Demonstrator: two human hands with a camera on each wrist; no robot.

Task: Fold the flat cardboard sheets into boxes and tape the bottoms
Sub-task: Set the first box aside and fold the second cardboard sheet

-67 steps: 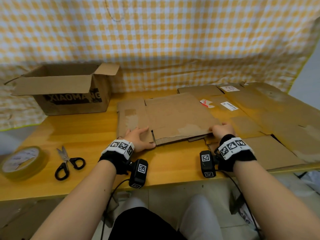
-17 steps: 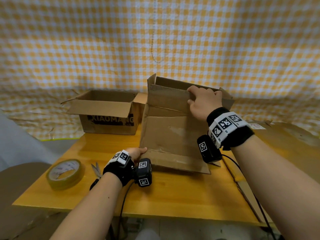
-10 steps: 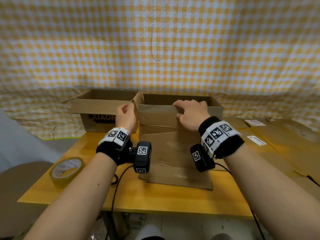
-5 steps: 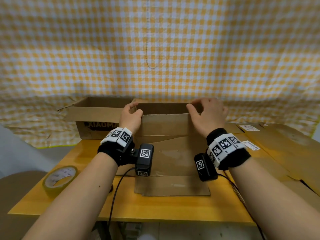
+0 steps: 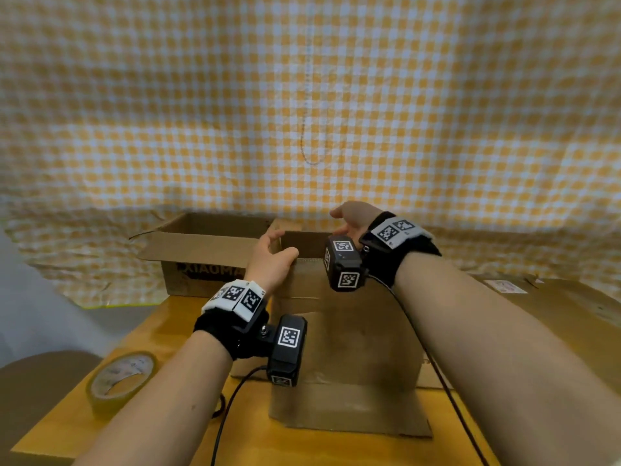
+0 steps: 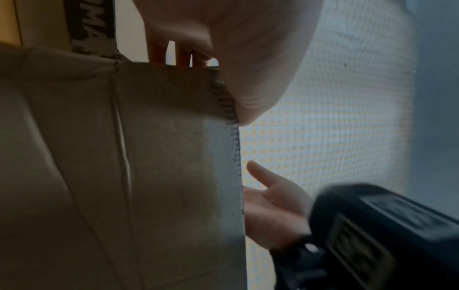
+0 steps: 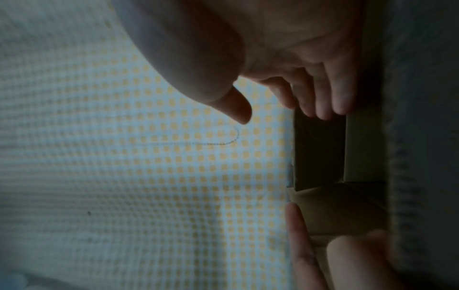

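The cardboard box (image 5: 346,338) stands upright on the bench (image 5: 168,334), directly in front of both hands, open end up; its long axis runs from left to right between them; a bottom flap lies flat on the bench toward the person. The left hand (image 5: 268,260) grips the box's upper left corner, thumb on the near wall and fingers curled over the rim, as the left wrist view confirms; it is the nearer hand to the work. The right hand (image 5: 353,220) hovers over the upper right rim with fingers relaxed and spread, holding nothing; whether its fingertips touch the far wall cannot be told. Judgement: the coming move depends on both hands squaring the walls or turning the box over, since the bottom appears untaped. 1 finished box (image 5: 201,253) sits beyond the left hand, close beside the held box's left wall, and could hinder a tilt that way. The tape roll (image 5: 122,378) lies on the bench well to the left of the left wrist. Flat cardboard sheets (image 5: 554,314) lie to the right of the right forearm. A checked cloth (image 5: 302,95) hangs behind everything.
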